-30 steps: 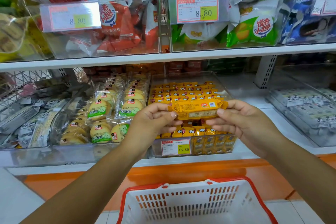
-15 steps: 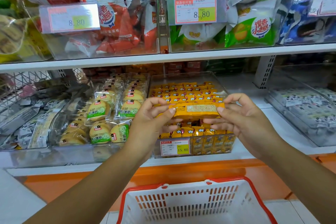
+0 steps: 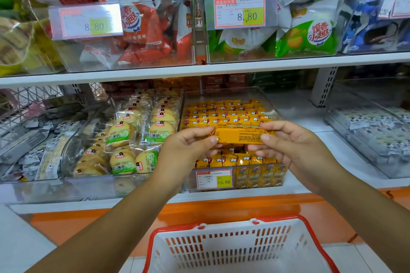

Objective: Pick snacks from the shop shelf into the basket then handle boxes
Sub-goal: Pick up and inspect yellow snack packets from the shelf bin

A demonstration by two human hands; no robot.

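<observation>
An orange-yellow snack packet (image 3: 240, 136) is held level between both hands, its printed back side facing me. My left hand (image 3: 186, 150) pinches its left end and my right hand (image 3: 292, 148) pinches its right end. The packet hovers above a clear bin (image 3: 255, 93) full of several like orange packets on the lower shelf. Below, at the bottom of the head view, stands a white basket with a red rim (image 3: 239, 248); what shows of its inside holds nothing.
A clear bin of round green-labelled biscuits (image 3: 124, 133) sits left of the orange bin, a black-and-white packet bin (image 3: 377, 131) to the right. The upper shelf (image 3: 199, 71) holds red (image 3: 142, 26) and green (image 3: 310, 35) snack bags behind price tags. An orange base panel (image 3: 221, 208) runs under the shelf.
Both hands have turned the packet over, so its printed back faces me. The hands stay in about the same place above the orange bin.
</observation>
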